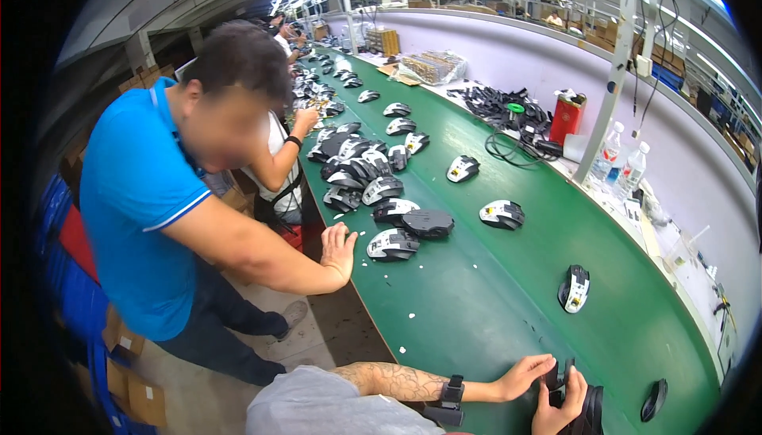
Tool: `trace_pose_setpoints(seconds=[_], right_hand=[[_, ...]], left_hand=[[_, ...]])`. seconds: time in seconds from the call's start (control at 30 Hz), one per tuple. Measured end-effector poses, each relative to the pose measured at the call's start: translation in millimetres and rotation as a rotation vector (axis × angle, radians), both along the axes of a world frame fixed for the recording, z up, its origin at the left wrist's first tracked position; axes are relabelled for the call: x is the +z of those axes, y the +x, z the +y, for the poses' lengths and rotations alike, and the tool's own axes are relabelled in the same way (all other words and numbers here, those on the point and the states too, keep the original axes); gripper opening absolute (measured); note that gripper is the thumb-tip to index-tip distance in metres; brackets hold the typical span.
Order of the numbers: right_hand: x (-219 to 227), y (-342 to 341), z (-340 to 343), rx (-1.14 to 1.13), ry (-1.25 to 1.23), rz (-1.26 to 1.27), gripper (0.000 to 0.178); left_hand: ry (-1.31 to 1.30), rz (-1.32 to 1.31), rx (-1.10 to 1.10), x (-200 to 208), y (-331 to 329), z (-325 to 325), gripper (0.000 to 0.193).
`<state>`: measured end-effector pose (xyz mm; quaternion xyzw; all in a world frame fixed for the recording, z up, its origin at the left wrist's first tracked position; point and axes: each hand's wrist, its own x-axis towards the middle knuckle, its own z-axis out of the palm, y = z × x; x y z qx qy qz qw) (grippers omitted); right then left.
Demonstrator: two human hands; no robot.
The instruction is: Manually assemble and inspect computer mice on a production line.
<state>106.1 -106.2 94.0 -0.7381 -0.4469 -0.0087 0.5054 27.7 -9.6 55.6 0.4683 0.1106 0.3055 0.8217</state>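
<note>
My left hand (525, 378) and my right hand (562, 405) are close together over the near end of the green belt. Between their fingertips they grip a small black plastic piece (567, 373); its exact shape is partly covered by the fingers. Just beside my right hand is a dark, ridged object (591, 413), cut off by the lower edge. To the right lies a black curved shell (654, 400). Farther up the belt sits a white-and-black computer mouse (574, 289) with its inside partly exposed.
More mice stand along the belt (444, 308), heaped at its left edge (353, 157). A co-worker in a blue shirt (143, 173) leans a hand (340, 252) there. The right ledge holds plastic bottles (631, 169), a red tin (565, 117), black parts (508, 109) and a metal post (611, 78).
</note>
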Motion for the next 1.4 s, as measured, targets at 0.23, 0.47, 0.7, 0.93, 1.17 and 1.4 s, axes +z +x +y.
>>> trace_pose_setpoints(seconds=[0.23,0.47,0.7,0.93,1.17,1.4], right_hand=[[12,8,24,0.021,0.046,-0.144,0.037],[8,31,31,-0.028,0.098,-0.083,0.037],[1,51,36,-0.117,0.136,-0.168,0.036],[-1,60,36,-0.158,0.147,-0.201,0.036],[6,62,36,-0.181,0.116,-0.118,0.044],[11,71,40,-0.145,0.246,-0.004,0.063]], left_hand=[[0.064,-0.026,0.056,-5,14,26,0.041],[0.178,0.204,0.225,10,38,54,0.037],[0.886,0.521,0.467,17,121,156,0.044],[1.244,0.903,0.076,1,181,219,0.107],[1.034,0.576,0.198,19,174,201,0.093],[0.471,0.229,0.126,31,128,152,0.081]])
